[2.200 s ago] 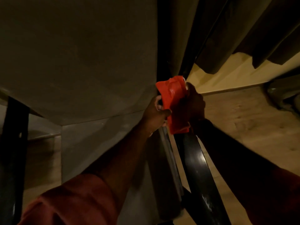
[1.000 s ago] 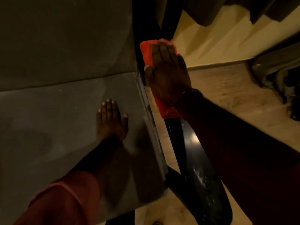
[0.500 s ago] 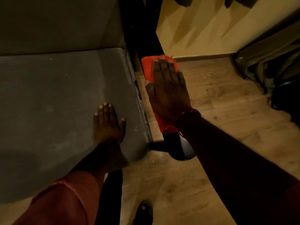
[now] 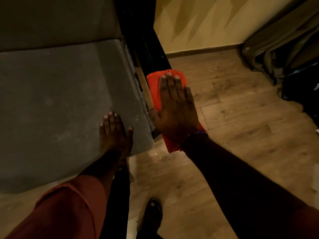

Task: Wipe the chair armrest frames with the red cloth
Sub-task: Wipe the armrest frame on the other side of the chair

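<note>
Fingers (image 4: 170,87) of your right hand (image 4: 176,111) are flat and spread, gripping nothing, just pressing the red cloth (image 4: 156,88) onto the black armrest frame (image 4: 150,54) beside the seat cushion (image 4: 69,100). Left hand (image 4: 114,133) lies open on the cushion as a brace. You're mid-wipe on the top face, looks like. Next: slide along the rail with steady pressure, then wrap the cloth round for the sides

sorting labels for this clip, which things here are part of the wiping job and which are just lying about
Part of the job:
red cloth
right hand, flat on the cloth
black armrest frame
left hand, braced on the grey seat cushion

Just lying about:
curtain
dark bag
shoe
</note>
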`<action>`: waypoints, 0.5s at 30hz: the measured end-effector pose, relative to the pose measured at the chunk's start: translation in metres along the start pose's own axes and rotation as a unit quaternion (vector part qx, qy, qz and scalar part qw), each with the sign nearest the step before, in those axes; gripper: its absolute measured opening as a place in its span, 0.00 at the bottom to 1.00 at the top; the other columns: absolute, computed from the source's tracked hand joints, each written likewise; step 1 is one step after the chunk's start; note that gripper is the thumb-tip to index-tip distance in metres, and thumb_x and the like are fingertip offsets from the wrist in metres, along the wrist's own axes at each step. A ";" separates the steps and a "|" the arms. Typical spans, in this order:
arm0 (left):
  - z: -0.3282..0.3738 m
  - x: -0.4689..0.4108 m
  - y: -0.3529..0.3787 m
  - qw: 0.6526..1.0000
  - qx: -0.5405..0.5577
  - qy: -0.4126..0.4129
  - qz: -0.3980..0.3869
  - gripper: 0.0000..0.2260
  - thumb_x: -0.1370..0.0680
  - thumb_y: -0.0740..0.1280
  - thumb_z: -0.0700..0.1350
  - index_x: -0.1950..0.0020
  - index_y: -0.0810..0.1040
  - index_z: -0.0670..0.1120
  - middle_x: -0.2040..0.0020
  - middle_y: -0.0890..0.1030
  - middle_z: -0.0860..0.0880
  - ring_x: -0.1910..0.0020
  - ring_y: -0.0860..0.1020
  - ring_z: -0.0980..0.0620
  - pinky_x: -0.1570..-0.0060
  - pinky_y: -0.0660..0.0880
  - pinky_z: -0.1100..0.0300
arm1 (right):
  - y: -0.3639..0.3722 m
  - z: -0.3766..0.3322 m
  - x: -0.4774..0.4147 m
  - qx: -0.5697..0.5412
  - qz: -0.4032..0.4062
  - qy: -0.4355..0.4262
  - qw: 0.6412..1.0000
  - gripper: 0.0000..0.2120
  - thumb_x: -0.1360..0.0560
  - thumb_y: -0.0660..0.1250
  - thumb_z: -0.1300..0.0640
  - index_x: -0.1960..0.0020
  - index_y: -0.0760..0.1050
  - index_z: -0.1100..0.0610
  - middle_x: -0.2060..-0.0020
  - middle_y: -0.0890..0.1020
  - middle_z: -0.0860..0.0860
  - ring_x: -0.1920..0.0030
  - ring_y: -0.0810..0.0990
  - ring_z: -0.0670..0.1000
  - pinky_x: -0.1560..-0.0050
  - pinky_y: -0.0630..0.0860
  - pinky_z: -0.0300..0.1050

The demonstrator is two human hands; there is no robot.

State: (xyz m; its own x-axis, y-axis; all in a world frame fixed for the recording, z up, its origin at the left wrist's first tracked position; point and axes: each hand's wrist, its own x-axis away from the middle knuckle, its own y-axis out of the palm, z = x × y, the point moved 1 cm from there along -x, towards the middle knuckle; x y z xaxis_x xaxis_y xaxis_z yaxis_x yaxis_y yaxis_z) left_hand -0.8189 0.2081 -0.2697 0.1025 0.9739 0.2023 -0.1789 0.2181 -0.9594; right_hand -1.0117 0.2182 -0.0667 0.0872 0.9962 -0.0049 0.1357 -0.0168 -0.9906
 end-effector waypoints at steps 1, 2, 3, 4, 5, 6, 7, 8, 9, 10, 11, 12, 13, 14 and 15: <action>0.000 0.001 0.000 1.000 -0.004 -0.001 -0.004 0.37 0.20 0.46 0.64 0.19 0.47 0.42 0.18 0.50 0.42 0.19 0.47 0.42 0.22 0.45 0.43 | 0.000 -0.001 0.001 0.001 0.000 0.006 1.000 0.41 0.26 0.52 0.38 0.22 0.44 0.60 0.21 0.51 0.59 0.22 0.48 0.59 0.23 0.48 0.60; -0.001 0.001 0.000 1.000 -0.007 -0.004 -0.010 0.37 0.20 0.45 0.65 0.19 0.46 0.42 0.18 0.49 0.42 0.19 0.46 0.43 0.22 0.44 0.44 | 0.000 -0.002 0.000 0.000 0.001 0.012 1.000 0.41 0.26 0.53 0.37 0.22 0.45 0.60 0.22 0.52 0.59 0.22 0.49 0.59 0.23 0.48 0.60; -0.001 0.001 -0.001 1.000 -0.007 -0.005 -0.020 0.37 0.21 0.45 0.65 0.19 0.45 0.43 0.18 0.48 0.43 0.19 0.44 0.43 0.22 0.43 0.44 | -0.001 -0.003 -0.001 -0.005 0.005 0.017 1.000 0.40 0.25 0.52 0.38 0.22 0.46 0.60 0.22 0.53 0.60 0.22 0.49 0.59 0.23 0.49 0.60; -0.001 0.000 -0.001 1.000 -0.006 -0.005 -0.030 0.38 0.21 0.44 0.66 0.19 0.43 0.43 0.17 0.46 0.43 0.19 0.43 0.43 0.22 0.41 0.45 | -0.001 -0.003 0.000 -0.012 0.015 0.020 1.000 0.37 0.24 0.51 0.40 0.22 0.49 0.60 0.22 0.55 0.60 0.22 0.51 0.59 0.23 0.51 0.60; -0.001 -0.002 -0.002 0.999 -0.005 -0.005 -0.040 0.38 0.21 0.43 0.66 0.19 0.42 0.44 0.17 0.45 0.44 0.19 0.42 0.44 0.22 0.39 0.46 | -0.001 -0.005 -0.001 -0.021 0.028 0.019 0.999 0.34 0.22 0.50 0.42 0.23 0.53 0.61 0.23 0.57 0.60 0.22 0.53 0.59 0.23 0.53 0.61; -0.001 -0.002 -0.002 0.999 -0.003 -0.007 -0.047 0.38 0.21 0.42 0.67 0.19 0.42 0.44 0.17 0.44 0.44 0.19 0.41 0.45 0.22 0.38 0.47 | -0.001 -0.005 0.001 -0.033 0.046 0.018 0.998 0.30 0.21 0.50 0.45 0.24 0.56 0.61 0.24 0.60 0.60 0.23 0.55 0.59 0.24 0.56 0.61; -0.002 -0.003 -0.004 0.999 0.000 -0.009 -0.050 0.38 0.22 0.42 0.67 0.19 0.41 0.44 0.17 0.43 0.44 0.19 0.40 0.45 0.23 0.36 0.48 | -0.001 -0.007 0.000 -0.046 0.065 0.015 0.997 0.28 0.20 0.50 0.47 0.25 0.60 0.61 0.25 0.63 0.60 0.23 0.58 0.59 0.24 0.58 0.61; -0.002 -0.003 -0.007 0.999 0.006 -0.007 -0.054 0.38 0.22 0.42 0.67 0.19 0.41 0.45 0.17 0.43 0.45 0.19 0.40 0.46 0.23 0.35 0.48 | 0.000 -0.007 0.000 -0.059 0.083 0.016 0.995 0.26 0.19 0.51 0.49 0.26 0.62 0.61 0.26 0.66 0.61 0.24 0.60 0.59 0.25 0.59 0.61; -0.004 -0.003 -0.008 0.998 0.010 0.001 -0.057 0.38 0.22 0.42 0.67 0.19 0.42 0.45 0.17 0.43 0.45 0.19 0.40 0.46 0.24 0.34 0.50 | 0.000 -0.006 -0.002 -0.078 0.098 0.020 0.992 0.24 0.19 0.52 0.50 0.27 0.64 0.61 0.27 0.67 0.61 0.25 0.61 0.59 0.25 0.60 0.61; -0.006 -0.008 -0.011 0.998 0.013 0.014 -0.056 0.38 0.21 0.42 0.67 0.19 0.42 0.45 0.17 0.44 0.45 0.19 0.40 0.46 0.24 0.34 0.51 | -0.001 -0.005 -0.010 -0.106 0.106 0.028 0.988 0.23 0.19 0.53 0.51 0.28 0.65 0.61 0.28 0.69 0.60 0.25 0.63 0.59 0.26 0.61 0.61; -0.010 -0.013 -0.012 0.998 0.017 0.031 -0.051 0.37 0.21 0.43 0.67 0.18 0.44 0.45 0.17 0.46 0.45 0.19 0.41 0.46 0.24 0.34 0.52 | -0.004 -0.003 -0.019 -0.142 0.107 0.039 0.983 0.23 0.20 0.53 0.51 0.28 0.65 0.60 0.28 0.69 0.60 0.26 0.65 0.59 0.26 0.63 0.61; -0.015 -0.025 -0.014 0.998 0.022 0.046 -0.045 0.37 0.20 0.45 0.67 0.18 0.45 0.46 0.17 0.47 0.45 0.19 0.42 0.46 0.24 0.34 0.54 | -0.007 -0.003 -0.035 -0.178 0.101 0.049 0.978 0.24 0.20 0.53 0.50 0.27 0.63 0.58 0.28 0.70 0.59 0.27 0.67 0.59 0.28 0.65 0.61; -0.020 -0.037 -0.017 0.997 0.027 0.059 -0.041 0.36 0.20 0.46 0.66 0.19 0.45 0.46 0.17 0.48 0.45 0.19 0.43 0.47 0.24 0.34 0.55 | -0.011 -0.002 -0.052 -0.207 0.094 0.055 0.972 0.24 0.21 0.53 0.49 0.26 0.62 0.55 0.29 0.71 0.58 0.29 0.69 0.59 0.30 0.68 0.60; -0.023 -0.050 -0.020 0.996 0.028 0.070 -0.037 0.35 0.20 0.46 0.66 0.19 0.46 0.46 0.17 0.49 0.45 0.19 0.44 0.46 0.24 0.35 0.55 | -0.015 -0.001 -0.070 -0.228 0.090 0.062 0.968 0.24 0.21 0.53 0.49 0.26 0.60 0.52 0.30 0.72 0.57 0.32 0.72 0.60 0.32 0.71 0.60; -0.026 -0.070 -0.025 0.997 0.028 0.069 -0.035 0.35 0.20 0.46 0.65 0.19 0.47 0.46 0.17 0.50 0.45 0.19 0.45 0.46 0.24 0.36 0.53 | -0.018 -0.002 -0.096 -0.241 0.088 0.072 0.964 0.24 0.21 0.54 0.50 0.26 0.60 0.51 0.31 0.73 0.57 0.34 0.75 0.60 0.34 0.73 0.61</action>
State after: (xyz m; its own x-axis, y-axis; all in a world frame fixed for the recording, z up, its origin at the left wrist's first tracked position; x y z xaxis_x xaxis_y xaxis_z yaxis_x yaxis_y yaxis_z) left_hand -0.7961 0.1326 -0.2648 0.2501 0.9389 0.2365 -0.2200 0.2929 -0.9305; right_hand -1.0206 0.1228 -0.0484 0.2823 0.9527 -0.1128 0.5459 -0.2563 -0.7977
